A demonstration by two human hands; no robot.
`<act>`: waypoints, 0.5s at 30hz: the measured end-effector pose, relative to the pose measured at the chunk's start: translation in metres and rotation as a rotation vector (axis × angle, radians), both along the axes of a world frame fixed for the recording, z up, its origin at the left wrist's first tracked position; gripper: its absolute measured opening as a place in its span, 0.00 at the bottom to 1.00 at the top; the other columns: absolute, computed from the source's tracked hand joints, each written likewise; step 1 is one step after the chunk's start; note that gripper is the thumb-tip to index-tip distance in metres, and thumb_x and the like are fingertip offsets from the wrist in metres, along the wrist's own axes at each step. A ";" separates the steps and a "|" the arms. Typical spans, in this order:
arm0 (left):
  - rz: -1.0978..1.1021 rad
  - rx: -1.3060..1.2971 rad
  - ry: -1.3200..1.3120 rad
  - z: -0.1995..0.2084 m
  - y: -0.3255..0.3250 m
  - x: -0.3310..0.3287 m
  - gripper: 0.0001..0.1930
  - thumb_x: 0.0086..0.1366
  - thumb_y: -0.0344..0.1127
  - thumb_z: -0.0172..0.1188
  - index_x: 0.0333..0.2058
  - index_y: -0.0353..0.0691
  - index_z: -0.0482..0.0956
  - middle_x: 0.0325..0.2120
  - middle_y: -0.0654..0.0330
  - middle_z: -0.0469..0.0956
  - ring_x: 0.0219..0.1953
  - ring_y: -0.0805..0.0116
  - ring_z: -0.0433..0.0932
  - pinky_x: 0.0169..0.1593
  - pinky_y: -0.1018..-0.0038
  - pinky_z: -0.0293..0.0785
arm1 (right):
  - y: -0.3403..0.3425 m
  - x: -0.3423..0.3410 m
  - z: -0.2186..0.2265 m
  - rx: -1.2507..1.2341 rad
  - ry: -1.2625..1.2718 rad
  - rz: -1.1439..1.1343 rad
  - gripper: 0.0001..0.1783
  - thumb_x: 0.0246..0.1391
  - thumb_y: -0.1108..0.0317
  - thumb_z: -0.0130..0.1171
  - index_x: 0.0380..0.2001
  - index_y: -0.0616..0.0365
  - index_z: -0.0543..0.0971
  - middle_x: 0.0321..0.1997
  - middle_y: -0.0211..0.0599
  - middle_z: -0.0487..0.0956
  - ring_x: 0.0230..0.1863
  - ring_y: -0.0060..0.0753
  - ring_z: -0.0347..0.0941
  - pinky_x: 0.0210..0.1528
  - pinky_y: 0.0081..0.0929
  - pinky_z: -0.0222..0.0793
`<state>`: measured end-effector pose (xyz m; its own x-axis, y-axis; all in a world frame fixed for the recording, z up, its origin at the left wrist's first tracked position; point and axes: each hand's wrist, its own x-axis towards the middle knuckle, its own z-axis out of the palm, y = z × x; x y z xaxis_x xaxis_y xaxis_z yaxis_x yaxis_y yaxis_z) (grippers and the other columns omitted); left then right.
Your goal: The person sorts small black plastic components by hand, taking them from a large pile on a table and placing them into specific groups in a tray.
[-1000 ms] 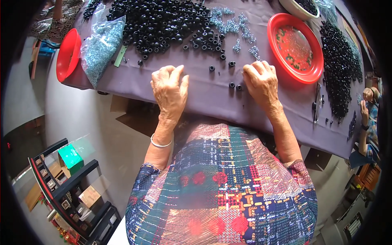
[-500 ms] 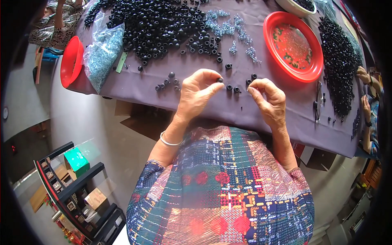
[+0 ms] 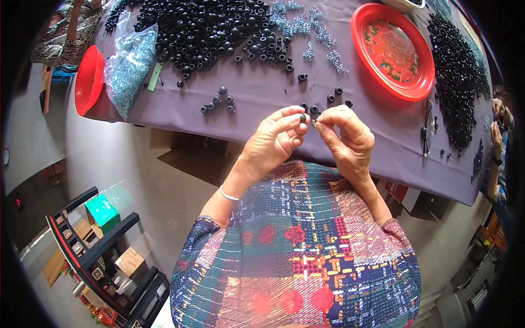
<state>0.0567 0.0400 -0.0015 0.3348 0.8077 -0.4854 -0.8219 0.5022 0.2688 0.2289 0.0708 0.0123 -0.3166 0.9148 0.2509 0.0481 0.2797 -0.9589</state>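
My left hand [image 3: 267, 141] pinches a round black plastic cap [image 3: 302, 117] between thumb and fingertips, above the table's near edge. Close to its right, my right hand [image 3: 349, 141] grips a tiny clear or silvery piece [image 3: 314, 123] at its fingertips; its exact kind is too small to make out. The cap and the piece are held a short gap apart. Several loose black caps [image 3: 331, 99] lie just beyond my right hand. Another small cluster of black caps [image 3: 219, 103] sits to the left of my hands. A large heap of black caps [image 3: 197, 38] spreads farther back.
Small clear parts [image 3: 295, 24] lie beyond the heap. At left are a red bowl [image 3: 90, 82], a bag of clear parts [image 3: 131, 71] and a green strip [image 3: 155, 76]. At right stand a red tray [image 3: 425, 90], eyeglasses [image 3: 425, 134] and small black parts [image 3: 454, 82], near another person's hands [image 3: 496, 134].
My hands have come together, the right moving left and the left moving right and slightly nearer to me. The cap stays in my left hand. The view has shifted slightly.
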 end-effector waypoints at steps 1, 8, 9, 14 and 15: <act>-0.008 -0.048 0.021 0.003 0.000 0.002 0.10 0.61 0.29 0.59 0.42 0.39 0.72 0.35 0.61 0.77 0.36 0.74 0.77 0.33 0.82 0.73 | -0.001 0.000 -0.001 -0.002 -0.014 -0.012 0.08 0.46 0.84 0.60 0.31 0.65 0.76 0.31 0.32 0.75 0.33 0.22 0.68 0.36 0.19 0.64; 0.038 -0.066 0.012 -0.011 -0.005 0.008 0.11 0.62 0.29 0.58 0.43 0.38 0.71 0.34 0.62 0.77 0.35 0.75 0.77 0.32 0.83 0.74 | -0.005 -0.005 -0.006 -0.007 -0.088 -0.055 0.07 0.47 0.82 0.61 0.31 0.64 0.76 0.30 0.31 0.74 0.31 0.21 0.67 0.36 0.19 0.64; 0.046 -0.056 -0.050 -0.016 -0.006 0.007 0.10 0.63 0.29 0.57 0.43 0.38 0.71 0.34 0.62 0.77 0.35 0.75 0.77 0.33 0.83 0.74 | -0.005 -0.006 -0.005 -0.009 -0.091 -0.052 0.07 0.47 0.82 0.61 0.31 0.64 0.76 0.30 0.31 0.74 0.31 0.21 0.67 0.36 0.19 0.64; 0.070 -0.142 -0.024 -0.008 -0.003 0.006 0.09 0.63 0.29 0.57 0.42 0.39 0.71 0.34 0.62 0.77 0.35 0.74 0.77 0.34 0.81 0.73 | -0.004 -0.006 -0.006 -0.018 -0.105 -0.068 0.06 0.47 0.82 0.61 0.29 0.64 0.76 0.29 0.31 0.75 0.30 0.21 0.67 0.35 0.18 0.64; 0.054 -0.111 -0.046 -0.008 -0.003 0.006 0.09 0.63 0.29 0.57 0.42 0.39 0.71 0.34 0.62 0.77 0.36 0.74 0.77 0.35 0.80 0.73 | -0.003 -0.007 -0.008 -0.019 -0.108 -0.067 0.06 0.47 0.82 0.61 0.29 0.64 0.76 0.29 0.31 0.75 0.30 0.21 0.67 0.35 0.18 0.64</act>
<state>0.0628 0.0367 -0.0097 0.3158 0.7671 -0.5584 -0.8589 0.4813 0.1754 0.2217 0.0673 0.0045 -0.2789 0.9390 0.2010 0.1691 0.2541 -0.9523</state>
